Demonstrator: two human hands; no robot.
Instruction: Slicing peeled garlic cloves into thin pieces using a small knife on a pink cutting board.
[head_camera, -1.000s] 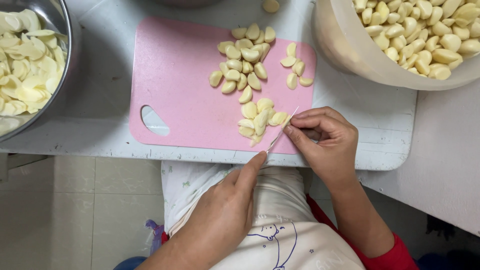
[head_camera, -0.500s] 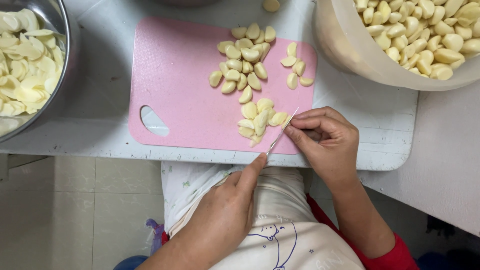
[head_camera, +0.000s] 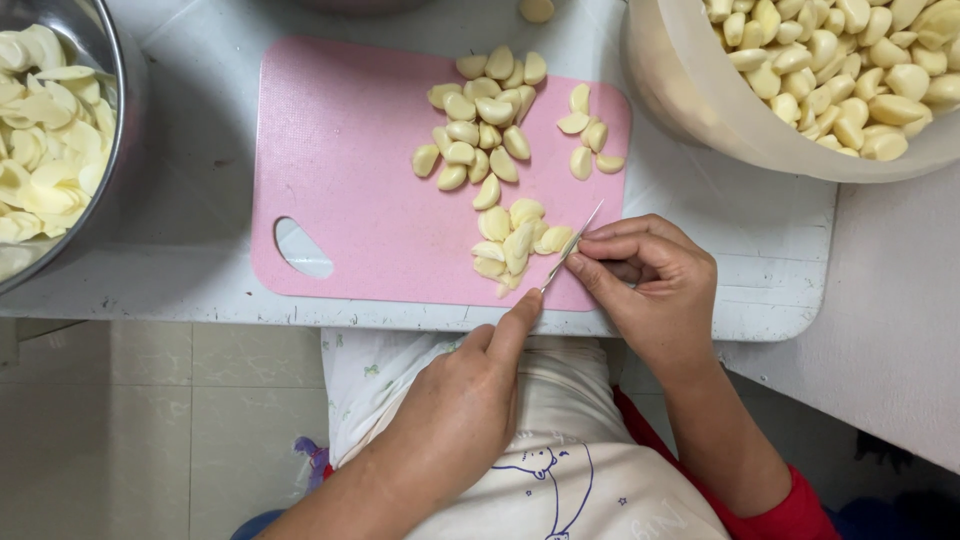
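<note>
While the right hand (head_camera: 655, 290) pinches a thin knife blade (head_camera: 572, 246) between thumb and curled fingers, closed tight on it, the left hand (head_camera: 465, 410) sits at the cutting board's near edge, fingers mostly folded, index fingertip (head_camera: 527, 300) touching the blade tip; it holds nothing else.

Blade lies low and slanted over the pink cutting board (head_camera: 340, 180), just beside a small heap of sliced garlic (head_camera: 515, 245) near the board's near-right corner. Whole peeled cloves (head_camera: 485, 125) lie further up, toward the far edge, a few more (head_camera: 588, 135) at the far-right corner.

My read: to do it well, keep the tip pinned, rock down, fingertip clear of the edge.

Far left: steel bowl (head_camera: 115, 140) of slices. Far right: pale tub (head_camera: 700, 95) full of peeled cloves.
</note>
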